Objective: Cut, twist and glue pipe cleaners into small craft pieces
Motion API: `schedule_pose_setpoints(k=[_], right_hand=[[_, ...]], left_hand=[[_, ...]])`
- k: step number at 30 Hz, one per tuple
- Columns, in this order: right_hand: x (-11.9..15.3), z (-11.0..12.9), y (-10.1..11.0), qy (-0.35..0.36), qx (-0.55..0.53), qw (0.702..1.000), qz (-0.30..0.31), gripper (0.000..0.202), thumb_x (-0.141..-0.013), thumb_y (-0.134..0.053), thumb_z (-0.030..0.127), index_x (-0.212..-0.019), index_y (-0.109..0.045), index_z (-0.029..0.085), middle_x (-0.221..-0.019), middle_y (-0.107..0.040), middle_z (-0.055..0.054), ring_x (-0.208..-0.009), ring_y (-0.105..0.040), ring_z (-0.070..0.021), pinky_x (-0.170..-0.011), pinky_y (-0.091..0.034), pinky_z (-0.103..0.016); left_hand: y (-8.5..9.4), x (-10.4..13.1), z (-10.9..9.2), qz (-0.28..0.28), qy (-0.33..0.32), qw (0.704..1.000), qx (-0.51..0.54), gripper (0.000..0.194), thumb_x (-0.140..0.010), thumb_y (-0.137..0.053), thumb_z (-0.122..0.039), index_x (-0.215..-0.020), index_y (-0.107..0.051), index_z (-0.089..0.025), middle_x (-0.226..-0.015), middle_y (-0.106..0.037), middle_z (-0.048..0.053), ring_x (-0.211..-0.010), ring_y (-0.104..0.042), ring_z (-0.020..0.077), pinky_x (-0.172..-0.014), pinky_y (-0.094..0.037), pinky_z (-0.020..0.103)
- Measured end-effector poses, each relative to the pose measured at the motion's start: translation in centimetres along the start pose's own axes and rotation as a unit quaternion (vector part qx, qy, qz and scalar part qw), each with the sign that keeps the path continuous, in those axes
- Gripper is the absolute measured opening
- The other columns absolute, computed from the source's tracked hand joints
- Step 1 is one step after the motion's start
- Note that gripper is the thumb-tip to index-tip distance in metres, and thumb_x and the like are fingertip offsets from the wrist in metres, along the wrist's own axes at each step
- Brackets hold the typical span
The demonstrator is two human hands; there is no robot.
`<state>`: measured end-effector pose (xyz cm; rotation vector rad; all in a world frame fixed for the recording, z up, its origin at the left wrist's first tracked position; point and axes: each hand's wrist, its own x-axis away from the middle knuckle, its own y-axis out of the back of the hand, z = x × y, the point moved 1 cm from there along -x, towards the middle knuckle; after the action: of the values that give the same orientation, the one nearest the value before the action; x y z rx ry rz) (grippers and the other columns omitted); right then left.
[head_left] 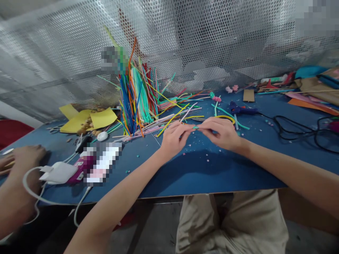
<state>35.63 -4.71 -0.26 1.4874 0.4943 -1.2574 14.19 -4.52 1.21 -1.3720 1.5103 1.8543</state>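
Note:
Over the blue table [169,180], my left hand [174,138] and my right hand [221,133] meet fingertip to fingertip. Pinched between them is a small teal pipe cleaner piece [195,127], mostly covered by the fingers. Both hands are closed on it. Just behind my right hand lies a yellow-handled tool [227,118], partly hidden, which looks like scissors. A teal pipe cleaner [242,125] runs beside it. Small teal and pink bits are scattered on the table below the hands.
Bundled pipe cleaners [140,95] stand at the back. A blue glue gun [242,108] with a black cord lies right. On the left are a phone [104,164], a white charger [59,173] and another person's hand [26,157]. A perforated metal screen [169,42] rises behind.

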Motion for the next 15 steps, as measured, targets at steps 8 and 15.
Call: schedule_pose_setpoints(k=[8, 15], right_hand=[[-0.1, 0.5, -0.5, 0.015, 0.173, 0.984, 0.037, 0.01, -0.094, -0.062, 0.023, -0.098, -0.072, 0.022, -0.089, -0.076, -0.002, -0.078, -0.064, -0.0165, -0.074, -0.049, -0.031], [-0.8, 0.5, 0.4, 0.095, 0.295, 0.947, 0.085, 0.014, -0.098, -0.06, 0.026, -0.096, -0.073, 0.022, -0.088, -0.075, -0.001, -0.081, -0.053, -0.0191, -0.07, -0.033, -0.038]], left_hand=[[-0.6, 0.0, 1.2, 0.052, 0.026, 0.996, -0.065, 0.018, -0.103, -0.05, -0.023, -0.111, -0.065, -0.017, -0.096, -0.074, 0.006, -0.084, -0.062, 0.0155, -0.08, -0.05, 0.028], [-0.5, 0.0, 1.5, 0.167, -0.015, 0.965, -0.202, 0.021, -0.103, -0.046, -0.02, -0.111, -0.065, -0.017, -0.086, -0.072, 0.006, -0.084, -0.061, 0.0195, -0.077, -0.046, 0.031]])
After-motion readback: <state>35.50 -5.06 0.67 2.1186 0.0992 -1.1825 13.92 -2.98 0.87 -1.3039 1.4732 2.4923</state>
